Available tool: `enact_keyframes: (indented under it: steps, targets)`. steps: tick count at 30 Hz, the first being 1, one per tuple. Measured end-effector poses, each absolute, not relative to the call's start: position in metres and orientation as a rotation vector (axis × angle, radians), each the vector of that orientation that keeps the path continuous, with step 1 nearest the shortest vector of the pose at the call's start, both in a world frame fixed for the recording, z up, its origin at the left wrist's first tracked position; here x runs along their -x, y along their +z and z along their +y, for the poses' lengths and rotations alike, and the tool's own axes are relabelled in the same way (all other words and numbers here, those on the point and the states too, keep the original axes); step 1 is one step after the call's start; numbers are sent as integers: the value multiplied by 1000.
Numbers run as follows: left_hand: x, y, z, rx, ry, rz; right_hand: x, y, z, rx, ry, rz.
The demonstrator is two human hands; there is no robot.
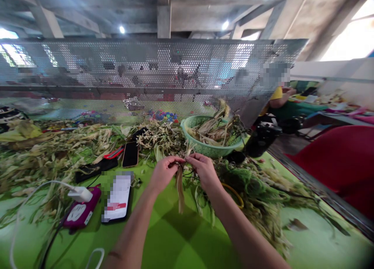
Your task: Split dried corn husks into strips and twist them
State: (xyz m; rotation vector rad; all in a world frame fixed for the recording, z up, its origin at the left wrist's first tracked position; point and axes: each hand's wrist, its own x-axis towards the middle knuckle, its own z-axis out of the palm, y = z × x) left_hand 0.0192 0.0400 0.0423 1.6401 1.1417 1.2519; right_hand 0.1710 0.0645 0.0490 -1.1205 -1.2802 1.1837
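My left hand point(166, 171) and my right hand point(203, 169) meet above the green table point(172, 241), in front of the basket. Both are closed in a pinch at the top of a dried corn husk strip point(180, 193). The tan strip hangs down between them, and a short pale end sticks up above the fingertips. A thin dark strand point(191, 174) runs by the right fingers; whether it is tied to the husk I cannot tell. Just behind stands a light green plastic basket point(204, 149) with dried husks point(210, 132) in it.
Heaps of husk scraps point(96, 140) cover the left and back. A black phone point(130, 154), red-handled scissors point(113, 153), a lit phone point(118, 199) and a purple power strip point(78, 214) lie left. Green fibres point(254, 187) lie right. A perforated metal screen point(140, 78) stands behind; a person sits beyond.
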Motion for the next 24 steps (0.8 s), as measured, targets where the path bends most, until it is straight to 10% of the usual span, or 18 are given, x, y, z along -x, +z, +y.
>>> enact_keyframes:
  steps: [24]
  targets:
    - [-20, 30, 48, -1485, 1339, 1044, -174, 35, 77, 1171, 1164, -1584]
